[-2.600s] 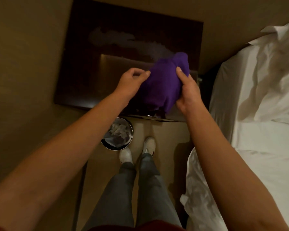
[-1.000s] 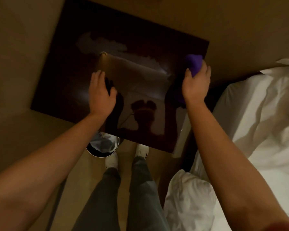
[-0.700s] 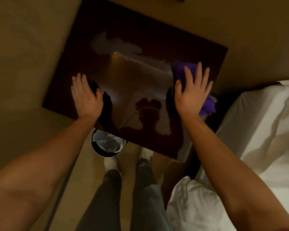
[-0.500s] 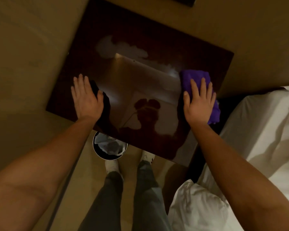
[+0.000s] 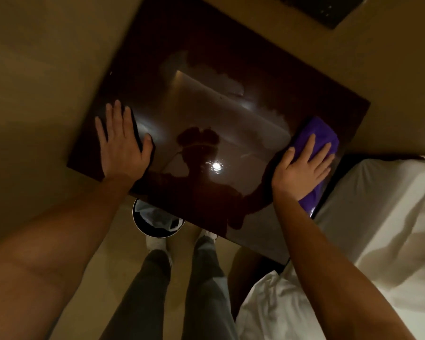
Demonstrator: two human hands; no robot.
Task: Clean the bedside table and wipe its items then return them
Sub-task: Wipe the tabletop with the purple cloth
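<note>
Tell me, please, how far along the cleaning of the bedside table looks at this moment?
Done: the bedside table top carries no items. In hand: the right hand presses the purple cloth flat near the table's right edge; the left hand rests flat on the top. Left: cloudy smears at the back; no items in view.

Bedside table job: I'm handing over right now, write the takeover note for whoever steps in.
Left hand: flat on the near-left part of the bedside table, fingers straight, holding nothing.
Right hand: fingers straight, pressing the purple cloth onto the table's right edge, beside the bed.
Done: tabletop is bare of items; cloth is down and wiping is under way.
Left: a pale smear shows toward the back; wipe it and the remaining surface. The items are out of view; wipe and return them.
</note>
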